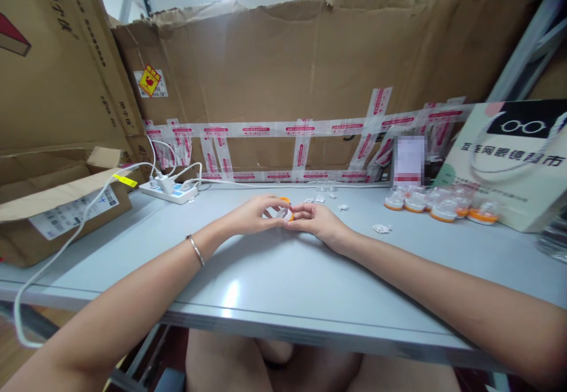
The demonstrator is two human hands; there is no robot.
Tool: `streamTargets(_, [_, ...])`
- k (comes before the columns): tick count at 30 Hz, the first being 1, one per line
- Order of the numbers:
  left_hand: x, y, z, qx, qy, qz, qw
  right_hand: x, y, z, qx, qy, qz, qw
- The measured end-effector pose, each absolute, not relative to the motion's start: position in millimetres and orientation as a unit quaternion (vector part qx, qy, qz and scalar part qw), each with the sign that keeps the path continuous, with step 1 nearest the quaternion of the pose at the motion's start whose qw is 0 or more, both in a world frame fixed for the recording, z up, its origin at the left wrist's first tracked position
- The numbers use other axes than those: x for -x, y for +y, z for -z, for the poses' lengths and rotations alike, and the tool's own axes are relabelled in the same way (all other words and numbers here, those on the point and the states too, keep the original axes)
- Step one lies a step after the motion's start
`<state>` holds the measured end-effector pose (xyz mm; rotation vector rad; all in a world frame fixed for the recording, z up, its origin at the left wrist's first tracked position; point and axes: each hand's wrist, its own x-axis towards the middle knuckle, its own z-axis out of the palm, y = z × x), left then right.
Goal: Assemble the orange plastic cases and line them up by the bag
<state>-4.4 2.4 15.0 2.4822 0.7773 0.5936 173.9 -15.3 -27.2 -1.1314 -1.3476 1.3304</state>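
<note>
Both hands, the left hand (254, 215) and right hand (316, 219), pinch one small round orange-and-white plastic piece (287, 210) between curled fingertips, mid-bench, on the far side. The bench (283, 280) is smooth and grey. At far right stand at least four clear orange-based cups (443, 208). A white power strip (170, 191) lies far left.

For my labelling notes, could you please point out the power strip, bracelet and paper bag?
power strip (175, 194): head view, its white body.
bracelet (195, 250): head view, band's middle.
paper bag (514, 185): head view, printed front.
</note>
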Motion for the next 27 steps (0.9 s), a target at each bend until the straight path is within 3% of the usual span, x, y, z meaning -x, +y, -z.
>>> streamTargets(3, [1.9, 3.3, -13.2, -0.895, 0.302, -0.227, 0.237, -172.7, -17.1, 25.4, 0.457, -0.550, -0.538, 0.446])
streamTargets(7, [6.3, 6.1, -16.8, -0.849, 0.325, -0.243, 0.338, -172.4, -18.3, 23.2, 0.459, -0.544, -0.535, 0.456])
streamTargets(14, [12.0, 6.9, -23.3, -0.804, 0.331, -0.269, 0.415, -172.8, -19.0, 22.5, 0.446, -0.562, -0.514, 0.471])
streamTargets(27, [10.7, 6.4, -18.4, -0.789, 0.295, -0.270, 0.466, -171.1, -22.4, 19.1, 0.454, -0.590, -0.483, 0.460])
